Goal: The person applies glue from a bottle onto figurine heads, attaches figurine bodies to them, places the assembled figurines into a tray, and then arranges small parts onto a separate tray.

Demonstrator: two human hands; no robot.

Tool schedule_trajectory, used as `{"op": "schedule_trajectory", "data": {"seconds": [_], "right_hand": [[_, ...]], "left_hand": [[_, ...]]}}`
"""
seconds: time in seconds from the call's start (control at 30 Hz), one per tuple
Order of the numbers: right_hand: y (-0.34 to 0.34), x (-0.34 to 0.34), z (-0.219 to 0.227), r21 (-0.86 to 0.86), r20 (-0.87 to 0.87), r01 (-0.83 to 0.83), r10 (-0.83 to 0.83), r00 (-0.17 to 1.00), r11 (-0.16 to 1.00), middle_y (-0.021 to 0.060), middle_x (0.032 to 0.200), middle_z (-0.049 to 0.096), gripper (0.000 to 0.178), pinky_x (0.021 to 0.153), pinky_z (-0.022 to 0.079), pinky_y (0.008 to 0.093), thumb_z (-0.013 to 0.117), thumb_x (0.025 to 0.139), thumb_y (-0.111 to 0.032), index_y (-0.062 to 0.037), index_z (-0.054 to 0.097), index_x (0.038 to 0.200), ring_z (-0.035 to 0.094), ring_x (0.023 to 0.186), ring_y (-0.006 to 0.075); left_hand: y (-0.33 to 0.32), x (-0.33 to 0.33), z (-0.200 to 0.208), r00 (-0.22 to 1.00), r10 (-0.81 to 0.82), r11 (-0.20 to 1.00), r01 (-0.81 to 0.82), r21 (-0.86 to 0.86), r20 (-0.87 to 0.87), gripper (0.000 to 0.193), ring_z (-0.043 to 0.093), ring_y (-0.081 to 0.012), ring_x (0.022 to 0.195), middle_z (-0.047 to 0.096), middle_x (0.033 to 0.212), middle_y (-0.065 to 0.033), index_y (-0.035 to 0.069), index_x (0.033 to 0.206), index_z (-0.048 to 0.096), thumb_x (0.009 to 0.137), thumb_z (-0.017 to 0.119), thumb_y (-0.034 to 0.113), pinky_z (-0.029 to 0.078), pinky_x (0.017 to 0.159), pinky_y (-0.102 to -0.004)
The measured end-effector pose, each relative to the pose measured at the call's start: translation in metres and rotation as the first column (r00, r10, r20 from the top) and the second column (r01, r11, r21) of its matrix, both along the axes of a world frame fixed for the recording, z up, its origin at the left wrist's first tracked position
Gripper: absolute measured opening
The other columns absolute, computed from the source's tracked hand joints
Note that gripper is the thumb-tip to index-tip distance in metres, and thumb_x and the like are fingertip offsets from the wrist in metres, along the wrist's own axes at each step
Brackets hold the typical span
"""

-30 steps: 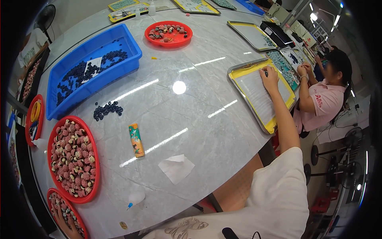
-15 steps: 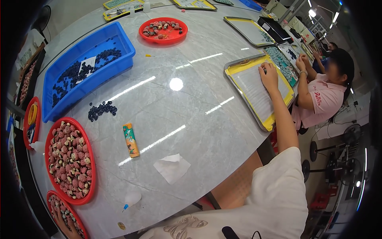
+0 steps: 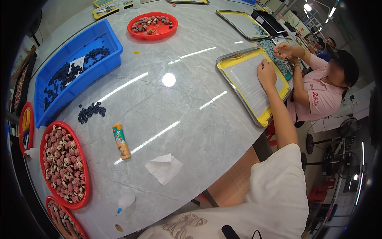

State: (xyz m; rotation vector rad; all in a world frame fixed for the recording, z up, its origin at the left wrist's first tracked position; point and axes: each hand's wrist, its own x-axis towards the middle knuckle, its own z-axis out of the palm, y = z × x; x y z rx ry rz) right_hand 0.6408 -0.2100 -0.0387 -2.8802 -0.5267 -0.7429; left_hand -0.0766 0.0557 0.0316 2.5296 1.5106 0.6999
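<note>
My right hand (image 3: 267,75) is over the far right part of a metal tray (image 3: 237,95) with a yellow border and a whitish sheet (image 3: 248,85). Its fingers are pinched together; a tiny dark bit seems to show at the tips, too small to name. At the lower left, my left hand (image 3: 65,228) rests with fingers apart on small pink-and-dark pieces in a red basket (image 3: 81,230). The picture's dark rim hides part of that hand. Just beyond it stands a larger red basket (image 3: 88,187) full of pink, knobbly, berry-like pieces (image 3: 65,165).
A blue bin (image 3: 115,59) holds dark rings; more dark rings (image 3: 92,112) lie on the table. Nearby are an orange-green packet (image 3: 121,141), a white tissue (image 3: 164,168) and a squeeze bottle (image 3: 126,201). Farther off stands a red plate (image 3: 153,36). A co-worker (image 3: 324,89) sits at right.
The whole view has shifted slightly. My right hand's fingers have drawn closer together over the tray. The co-worker's hand has moved toward the tray of bluish pieces. My left hand stays in the basket.
</note>
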Motion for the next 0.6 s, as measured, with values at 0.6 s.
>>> {"op": "schedule_trajectory", "data": {"seconds": [0.6], "right_hand": [[-0.041, -0.01, 0.0, -0.068, 0.059, -0.134, 0.139, 0.989, 0.989, 0.009, 0.089, 0.051, 0.019, 0.067, 0.042, 0.042, 0.045, 0.077, -0.027, -0.0115, 0.052, 0.086, 0.049, 0.087, 0.0304]], "left_hand": [[0.002, 0.005, 0.003, 0.995, -0.083, 0.995, 0.086, 0.043, -0.06, 0.033, 0.041, -0.0296, 0.111, 0.047, 0.117, -0.0144, 0.001, 0.109, 0.052, 0.084, 0.046, 0.023, 0.026, 0.096, -0.0364]]}}
